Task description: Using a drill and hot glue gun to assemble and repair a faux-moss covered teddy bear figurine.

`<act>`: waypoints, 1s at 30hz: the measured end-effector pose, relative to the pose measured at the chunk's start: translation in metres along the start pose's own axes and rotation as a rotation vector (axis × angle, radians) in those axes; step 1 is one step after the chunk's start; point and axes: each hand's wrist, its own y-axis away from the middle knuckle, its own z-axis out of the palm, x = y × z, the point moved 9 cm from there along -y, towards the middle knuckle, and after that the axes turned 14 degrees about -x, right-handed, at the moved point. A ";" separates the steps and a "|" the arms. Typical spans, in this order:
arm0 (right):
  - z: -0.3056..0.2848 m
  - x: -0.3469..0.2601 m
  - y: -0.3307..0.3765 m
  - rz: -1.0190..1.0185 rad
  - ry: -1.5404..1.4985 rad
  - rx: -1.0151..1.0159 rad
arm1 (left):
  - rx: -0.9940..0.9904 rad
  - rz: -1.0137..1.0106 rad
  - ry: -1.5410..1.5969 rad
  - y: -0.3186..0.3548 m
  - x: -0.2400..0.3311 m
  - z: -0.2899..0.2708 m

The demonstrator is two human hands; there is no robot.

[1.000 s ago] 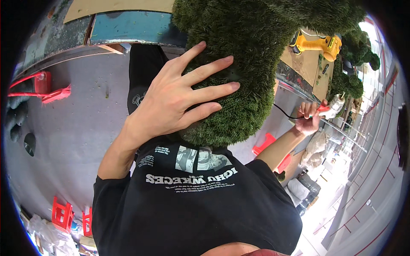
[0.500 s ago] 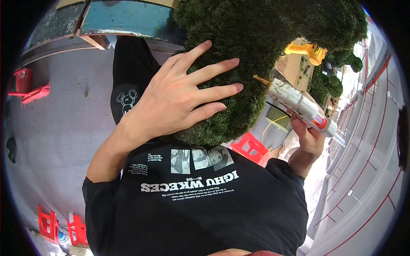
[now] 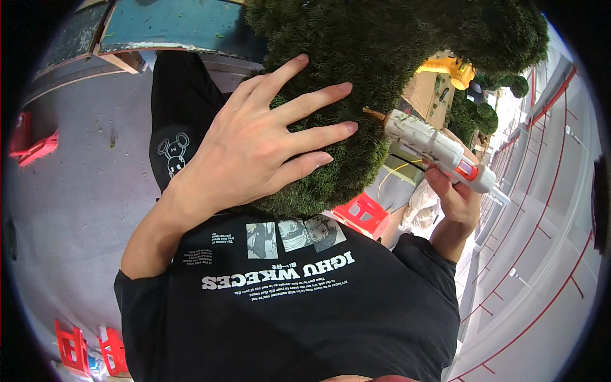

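My left hand (image 3: pixel 254 143) lies with fingers spread over a large dark-green clump of artificial foliage (image 3: pixel 375 44). Its fingertips press into the leafy surface. In my right hand (image 3: pixel 455 200) is a white hot glue gun (image 3: pixel 423 140), smeared with bits of green, with an orange-red part near its rear. The gun's brown nozzle points left, at the foliage just right of my left fingertips; whether it touches the leaves I cannot tell. A dark cord runs below the gun. The handle is mostly hidden by my fingers.
A blue-topped table (image 3: pixel 181 24) stands at the far left. Beyond the gun lies a yellow tool (image 3: pixel 459 74), near smaller green clumps (image 3: pixel 474 118). One red stool (image 3: pixel 361 215) is under the foliage; other red stools (image 3: pixel 71 347) and a red brush (image 3: pixel 39 149) are at left.
The glue gun has moved a little left, its nozzle closer to my left fingertips. My left hand stays spread on the foliage. The whole view has shifted slightly.
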 end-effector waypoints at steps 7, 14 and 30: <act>-0.005 0.056 0.042 0.136 -0.348 0.169 | -0.039 -0.012 -0.016 -0.002 0.001 -0.001; 0.026 0.236 0.050 -0.078 -1.312 0.458 | -0.074 -0.021 -0.029 -0.009 0.006 -0.004; 0.116 0.388 0.011 0.105 -1.918 0.676 | -0.179 -0.085 -0.028 -0.007 0.002 0.009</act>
